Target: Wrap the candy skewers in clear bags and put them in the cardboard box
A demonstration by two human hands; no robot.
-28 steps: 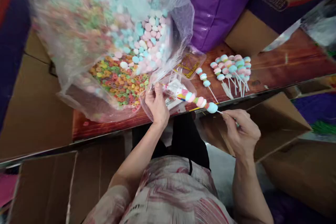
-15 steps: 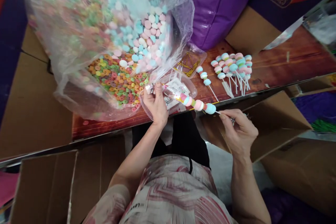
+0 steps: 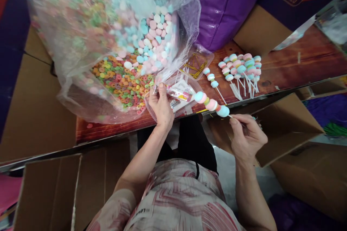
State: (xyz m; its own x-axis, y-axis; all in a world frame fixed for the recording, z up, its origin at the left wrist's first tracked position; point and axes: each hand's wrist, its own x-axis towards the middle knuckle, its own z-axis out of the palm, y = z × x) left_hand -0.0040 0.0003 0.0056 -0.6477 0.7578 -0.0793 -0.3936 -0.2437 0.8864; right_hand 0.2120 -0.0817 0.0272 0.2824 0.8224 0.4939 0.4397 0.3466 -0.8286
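Note:
My right hand (image 3: 248, 135) pinches the white stick of a candy skewer (image 3: 211, 104) carrying blue, pink and white marshmallow-like pieces. Its tip points toward a small clear wrapper (image 3: 177, 94) that my left hand (image 3: 161, 106) grips at the table's near edge. The wrapper lies over a clear plastic tub (image 3: 151, 110). Just beyond my left hand a big clear bag (image 3: 108, 36) holds pastel candies and coloured rings.
Several finished skewers (image 3: 241, 68) lie on the brown wooden table (image 3: 287, 65), with one single skewer (image 3: 213, 79) beside them. A small clear tray (image 3: 196, 63) holds gold twist ties. Cardboard boxes (image 3: 284, 126) and a purple bag (image 3: 225, 3) surround the table.
The skewer in my right hand has drawn back slightly to the right, away from the wrapper. My left hand has stayed in place on the wrapper.

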